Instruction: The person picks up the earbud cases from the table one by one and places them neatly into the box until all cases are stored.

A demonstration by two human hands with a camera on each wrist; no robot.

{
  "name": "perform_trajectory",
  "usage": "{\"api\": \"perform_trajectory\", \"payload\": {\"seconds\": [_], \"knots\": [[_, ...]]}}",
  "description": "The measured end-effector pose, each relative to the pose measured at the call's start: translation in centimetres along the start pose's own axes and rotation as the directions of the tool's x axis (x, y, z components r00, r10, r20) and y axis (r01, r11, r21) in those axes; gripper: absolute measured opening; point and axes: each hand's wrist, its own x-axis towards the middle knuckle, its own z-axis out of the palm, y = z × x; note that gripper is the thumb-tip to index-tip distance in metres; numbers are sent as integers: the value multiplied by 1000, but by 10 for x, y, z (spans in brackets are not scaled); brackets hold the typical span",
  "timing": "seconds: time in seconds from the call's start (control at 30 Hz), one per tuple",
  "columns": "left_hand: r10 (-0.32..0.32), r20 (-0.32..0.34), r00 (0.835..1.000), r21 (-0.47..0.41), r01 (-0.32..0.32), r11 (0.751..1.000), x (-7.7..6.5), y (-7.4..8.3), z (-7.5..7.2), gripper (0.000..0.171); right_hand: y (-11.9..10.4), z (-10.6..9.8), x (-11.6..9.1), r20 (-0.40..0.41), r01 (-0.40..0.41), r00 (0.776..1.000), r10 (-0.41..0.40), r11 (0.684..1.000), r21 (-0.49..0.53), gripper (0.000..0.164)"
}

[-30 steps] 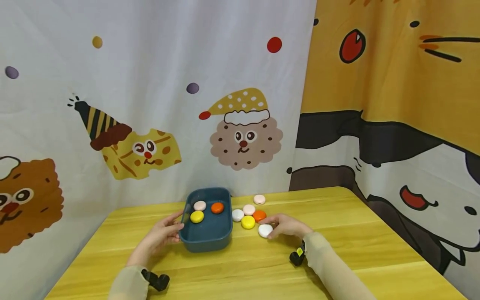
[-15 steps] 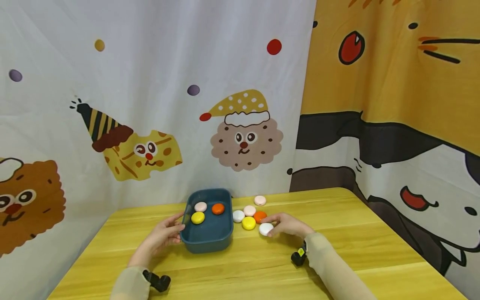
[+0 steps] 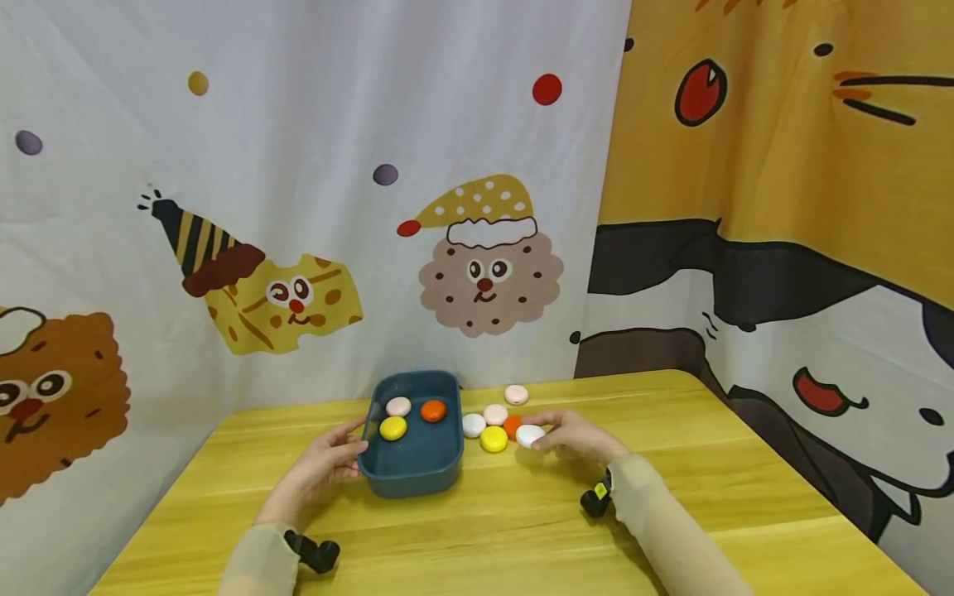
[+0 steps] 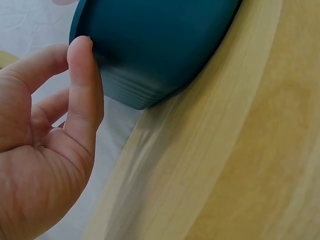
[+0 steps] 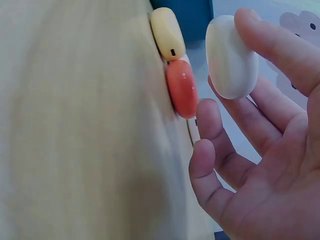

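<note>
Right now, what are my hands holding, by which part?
Right hand: a glossy white disc, pinched at its edges. Left hand: a dark blue rectangular box, by its left side.

Head: from above, forward and down across table (image 3: 447, 546), widest. Left wrist: close on left hand (image 4: 52, 160), box (image 4: 155, 40) beyond. Right wrist: close on right hand (image 5: 275, 175), table tilted. All share box.

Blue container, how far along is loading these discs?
Apparently done: a pink disc, yellow disc and orange disc inside the blue container. In hand: a white disc, pinched by the right hand. Remaining, probably: five discs outside, two pink, one white, one yellow, one orange.
</note>
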Motion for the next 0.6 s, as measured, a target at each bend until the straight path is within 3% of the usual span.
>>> {"api": "perform_trajectory", "payload": {"seconds": [0.23, 0.6], "knots": [[-12, 4, 1000, 11, 12, 1000, 1, 1, 1, 69, -8, -12, 0, -46, 20, 999, -23, 998, -65, 56], [-13, -14, 1000, 29, 13, 1000, 2, 1, 1, 68, -24, -29, 4, -61, 36, 997, -42, 996, -87, 54]]}}
